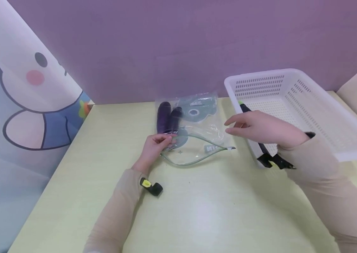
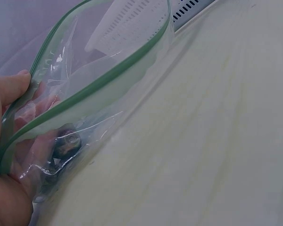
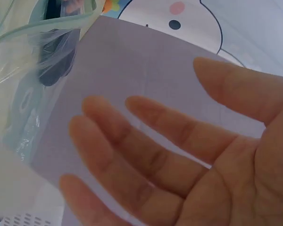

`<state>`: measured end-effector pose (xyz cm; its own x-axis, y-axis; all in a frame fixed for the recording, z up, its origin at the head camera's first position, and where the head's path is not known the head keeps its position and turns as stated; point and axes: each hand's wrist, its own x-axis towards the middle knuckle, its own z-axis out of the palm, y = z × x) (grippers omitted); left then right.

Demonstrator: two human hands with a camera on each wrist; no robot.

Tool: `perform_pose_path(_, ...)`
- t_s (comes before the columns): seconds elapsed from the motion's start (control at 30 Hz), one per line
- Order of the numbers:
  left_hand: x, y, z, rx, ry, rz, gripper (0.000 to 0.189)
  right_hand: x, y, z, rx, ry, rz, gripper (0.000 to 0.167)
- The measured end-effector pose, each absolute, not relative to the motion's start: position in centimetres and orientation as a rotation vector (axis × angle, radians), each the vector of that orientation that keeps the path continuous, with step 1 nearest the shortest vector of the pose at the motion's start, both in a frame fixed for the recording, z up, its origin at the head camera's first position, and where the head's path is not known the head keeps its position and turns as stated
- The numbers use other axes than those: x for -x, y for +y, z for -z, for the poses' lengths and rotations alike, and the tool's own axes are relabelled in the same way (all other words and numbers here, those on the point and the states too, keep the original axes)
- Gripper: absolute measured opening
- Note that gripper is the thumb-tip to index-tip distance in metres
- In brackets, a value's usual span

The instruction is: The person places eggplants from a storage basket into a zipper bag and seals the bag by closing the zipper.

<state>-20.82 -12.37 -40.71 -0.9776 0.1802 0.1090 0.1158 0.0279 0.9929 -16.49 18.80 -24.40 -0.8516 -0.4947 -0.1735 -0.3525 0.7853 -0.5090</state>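
Two dark purple eggplants point(image 1: 164, 117) lie side by side in the left part of a clear printed zip bag point(image 1: 194, 131). The bag's green-edged mouth gapes toward the near side. My left hand point(image 1: 156, 149) pinches the mouth's left end between thumb and fingers; in the left wrist view the clear film covers some fingers of the left hand point(image 2: 9, 141). My right hand point(image 1: 254, 126) hovers by the basket's left wall, holding nothing. Its fingers are spread and slightly bent in the right wrist view, apart from the bag point(image 3: 19, 89).
A white slotted plastic basket point(image 1: 324, 109) stands at the right. Behind my right hand, along the basket's left side, shows a narrow dark thing with a green tip point(image 1: 244, 106), mostly hidden. A purple backdrop point(image 1: 178, 49) rises behind the table point(image 1: 197, 203).
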Motion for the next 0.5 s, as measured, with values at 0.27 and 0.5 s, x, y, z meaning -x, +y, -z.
perform_pose_path(0.27, 20.7, -12.4, 40.6, -0.333, 2.252, -2.093, 0.021, 18.5, 21.0, 23.9, 0.611, 2.596, 0.783, 0.038)
perform_pose_path(0.5, 20.8, -12.4, 40.6, -0.31, 2.251, -2.094, 0.021, 20.6, 23.0, 24.0, 0.573, 2.457, 0.996, 0.038)
